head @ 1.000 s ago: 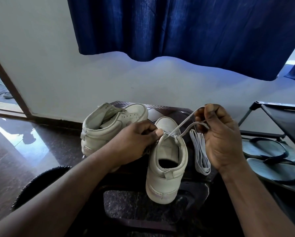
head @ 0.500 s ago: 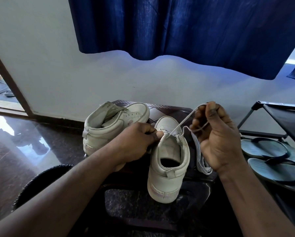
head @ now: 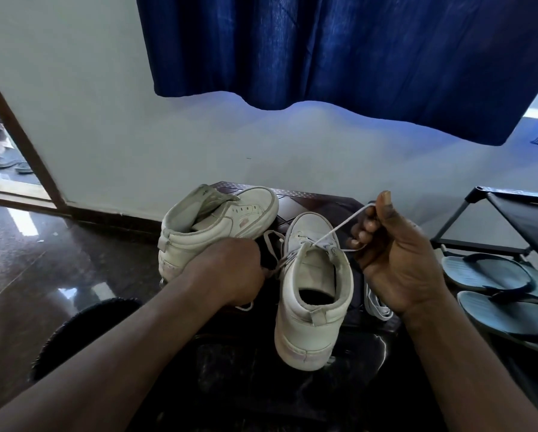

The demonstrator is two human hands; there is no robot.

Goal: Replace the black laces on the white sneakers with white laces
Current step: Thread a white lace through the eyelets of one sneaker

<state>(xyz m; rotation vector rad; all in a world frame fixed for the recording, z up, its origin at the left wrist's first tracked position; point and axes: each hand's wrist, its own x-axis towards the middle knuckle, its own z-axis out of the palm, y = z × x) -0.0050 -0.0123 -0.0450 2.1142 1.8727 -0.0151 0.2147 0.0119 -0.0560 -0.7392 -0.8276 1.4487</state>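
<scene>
Two white sneakers stand on a dark low table (head: 317,198). The near sneaker (head: 312,294) points away from me, heel toward me, with a white lace (head: 339,227) threaded at its top eyelets. My right hand (head: 395,257) pinches that lace, pulled taut up to the right of the shoe. My left hand (head: 230,269) grips the other end of the lace at the shoe's left side; a lace tip shows below the hand. The second sneaker (head: 217,226) lies at the back left without laces. A folded white lace bundle (head: 376,302) lies beside the near shoe, partly behind my right hand.
A black shoe rack (head: 523,219) stands at the right with blue flip-flops (head: 492,279) under it. A blue curtain (head: 339,57) hangs over the white wall. A dark round mat (head: 83,332) lies on the glossy floor at the left. A doorway (head: 5,151) opens at far left.
My left hand has dropped from the shoe's tongue to its left side, drawing lace out there. My right hand still holds its lace end up, a little farther right.
</scene>
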